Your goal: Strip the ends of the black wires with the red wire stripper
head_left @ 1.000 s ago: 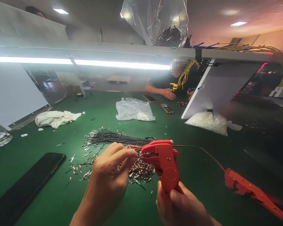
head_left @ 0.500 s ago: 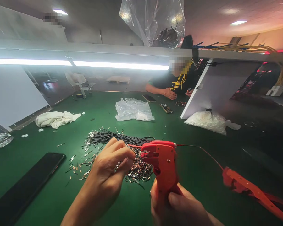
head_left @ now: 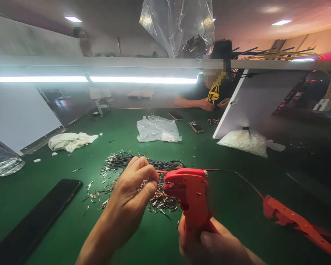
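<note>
My left hand [head_left: 136, 187] pinches a thin black wire [head_left: 162, 183], whose end enters the jaws of a red wire stripper [head_left: 191, 191]. Around the stripper's handle my right hand [head_left: 209, 239] is wrapped, low at the centre right. Behind my left hand lies a bundle of black wires [head_left: 118, 162] with bare tips. A pile of short cut wire pieces [head_left: 164, 201] is spread under and beside the stripper's nose. The fingertips of my left hand are close to the jaws but apart from them.
A black phone [head_left: 38, 217] lies at the left on the green table [head_left: 105, 235]. A second red tool [head_left: 295, 219] is at the right. Farther back are a white cloth [head_left: 71, 141], a clear plastic bag [head_left: 158, 129], a bag of white pieces [head_left: 244, 141] and a person [head_left: 191, 103] holding yellow wires.
The stripper's jaws look more closed on the black wire. The view has shifted slightly, moving the table items a little right. The person's hands opposite have moved nearer the yellow wires.
</note>
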{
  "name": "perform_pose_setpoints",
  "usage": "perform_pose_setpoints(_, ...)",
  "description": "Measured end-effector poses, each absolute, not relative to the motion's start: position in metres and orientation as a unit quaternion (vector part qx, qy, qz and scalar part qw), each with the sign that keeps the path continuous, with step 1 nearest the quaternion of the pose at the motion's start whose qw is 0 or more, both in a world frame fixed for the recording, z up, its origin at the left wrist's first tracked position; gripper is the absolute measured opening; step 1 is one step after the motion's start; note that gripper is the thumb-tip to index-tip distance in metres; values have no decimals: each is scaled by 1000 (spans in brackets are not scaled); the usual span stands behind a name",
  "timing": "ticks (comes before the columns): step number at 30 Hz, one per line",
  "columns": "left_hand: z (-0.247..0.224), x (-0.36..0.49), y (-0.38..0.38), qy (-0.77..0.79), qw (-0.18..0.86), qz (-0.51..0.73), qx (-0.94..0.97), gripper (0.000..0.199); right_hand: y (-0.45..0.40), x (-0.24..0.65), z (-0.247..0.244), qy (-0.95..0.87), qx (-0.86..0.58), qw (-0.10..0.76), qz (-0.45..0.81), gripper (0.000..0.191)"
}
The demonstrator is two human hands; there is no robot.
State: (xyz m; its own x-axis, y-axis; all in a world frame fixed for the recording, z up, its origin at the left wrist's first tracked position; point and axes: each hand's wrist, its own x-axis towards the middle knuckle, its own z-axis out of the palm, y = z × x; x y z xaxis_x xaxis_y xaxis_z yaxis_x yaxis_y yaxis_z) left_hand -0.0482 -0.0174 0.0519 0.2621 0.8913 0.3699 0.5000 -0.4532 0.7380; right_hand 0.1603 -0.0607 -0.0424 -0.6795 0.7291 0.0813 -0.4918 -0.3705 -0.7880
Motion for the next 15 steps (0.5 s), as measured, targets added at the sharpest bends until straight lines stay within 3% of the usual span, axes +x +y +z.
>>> perform_pose_setpoints(10, 54, -49, -19, 445, 273, 375, 766, 22, -61, 161, -62, -411, -188, 338, 825, 43)
perform_pose_setpoints(15, 54, -51, -19, 452, 265, 365, 770, 21, -66, 159, -60, -390, -200, 367, 820, 41)
